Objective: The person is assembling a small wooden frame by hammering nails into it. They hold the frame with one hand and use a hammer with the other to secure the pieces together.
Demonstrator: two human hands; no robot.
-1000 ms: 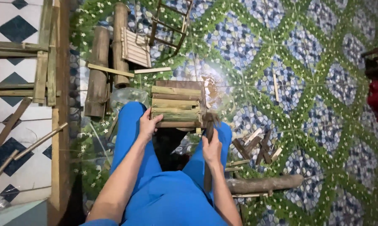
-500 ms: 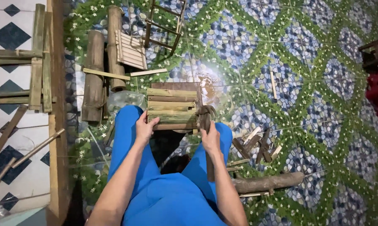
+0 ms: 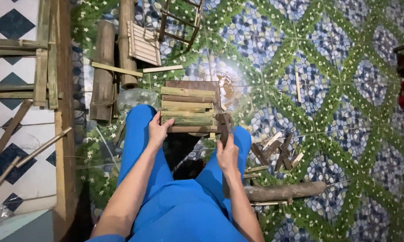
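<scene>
We are sitting on the floor (image 3: 345, 80), which is patterned with pebbles and small white flowers, and our knees in blue trousers (image 3: 179, 210) are framing a small slatted panel (image 3: 191, 106) of bamboo strips. The panel is lying flat just beyond our knees, and everything else is placed around it.

Our left hand (image 3: 158, 131) is pressing on the panel's near left corner; the fingers are curled down against the edge, with the thumb lying on the nearest strip. Our right hand (image 3: 228, 154) is closed around a dark wooden stick (image 3: 223, 127) that is standing against the panel's near right corner, the fingers wrapped tight on it. We cannot tell whether the stick is a tool or a loose piece.

To the left of the panel, two thick bamboo poles (image 3: 104, 71) are lying side by side, with thin strips (image 3: 117, 69) crossing them. Beyond the panel's far left corner, a second, paler slatted piece (image 3: 143, 44) is resting beside a small wooden frame (image 3: 179, 20). To the right of the panel, short offcuts (image 3: 276, 150) are scattered in a heap, and nearer to us than those a rough log (image 3: 285, 192) is lying crosswise. Far left of the panel, long laths (image 3: 43, 54) are lying on white tiles with dark diamonds.
</scene>
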